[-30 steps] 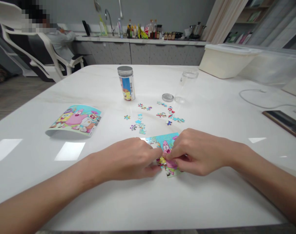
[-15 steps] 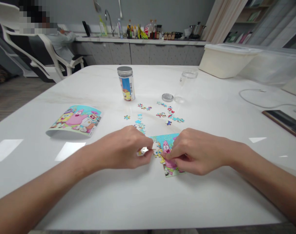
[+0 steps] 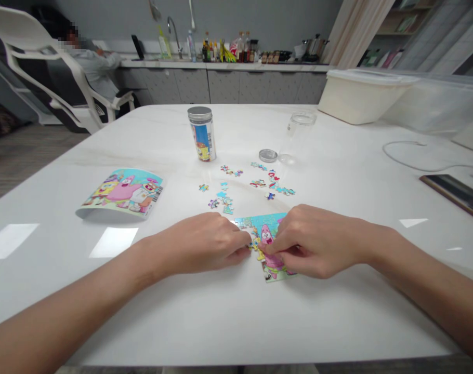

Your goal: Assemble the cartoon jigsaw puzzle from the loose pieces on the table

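Puzzle (image 3: pixel 265 231) flat on the counter (image 3: pixel 182 322)! Left hand (image 3: pixel 209 241) at its ragged edge, right hand (image 3: pixel 312 241) on top; fingers bunched, any pinch hidden. Best keep it steady, tabs squared, pressure straight down.

Square glare patches (image 3: pixel 114 242) whiten the glossy tabletop (image 3: pixel 236 327), picture edges stretched

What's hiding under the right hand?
Part of the partly joined puzzle goes under the right hand. A pink character shows beside it; whatever is pictured beneath the hand is covered, so I can't tell.
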`<action>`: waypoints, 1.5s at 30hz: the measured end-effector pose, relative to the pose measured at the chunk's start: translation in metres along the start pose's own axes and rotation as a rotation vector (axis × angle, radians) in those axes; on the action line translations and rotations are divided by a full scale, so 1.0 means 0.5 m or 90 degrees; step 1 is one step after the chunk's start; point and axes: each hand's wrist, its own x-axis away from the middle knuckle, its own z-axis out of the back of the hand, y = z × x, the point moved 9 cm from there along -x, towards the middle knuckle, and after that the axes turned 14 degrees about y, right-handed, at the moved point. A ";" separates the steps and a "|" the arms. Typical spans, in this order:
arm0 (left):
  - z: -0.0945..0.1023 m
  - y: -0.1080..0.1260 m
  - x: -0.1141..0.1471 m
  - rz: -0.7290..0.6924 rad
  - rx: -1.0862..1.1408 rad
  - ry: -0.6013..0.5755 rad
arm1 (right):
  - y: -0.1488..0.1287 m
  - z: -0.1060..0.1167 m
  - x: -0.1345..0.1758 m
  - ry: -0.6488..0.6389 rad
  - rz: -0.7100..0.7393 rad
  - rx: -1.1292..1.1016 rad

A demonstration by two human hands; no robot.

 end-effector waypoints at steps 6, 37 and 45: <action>-0.017 0.036 0.007 -0.138 -0.153 -0.034 | 0.001 -0.002 -0.001 -0.007 -0.007 -0.002; 0.091 -0.049 -0.005 0.106 0.008 0.222 | 0.096 -0.001 -0.008 0.230 -0.453 -0.450; 0.042 -0.100 0.026 0.196 0.083 -0.135 | 0.106 0.005 -0.006 0.245 -0.445 -0.341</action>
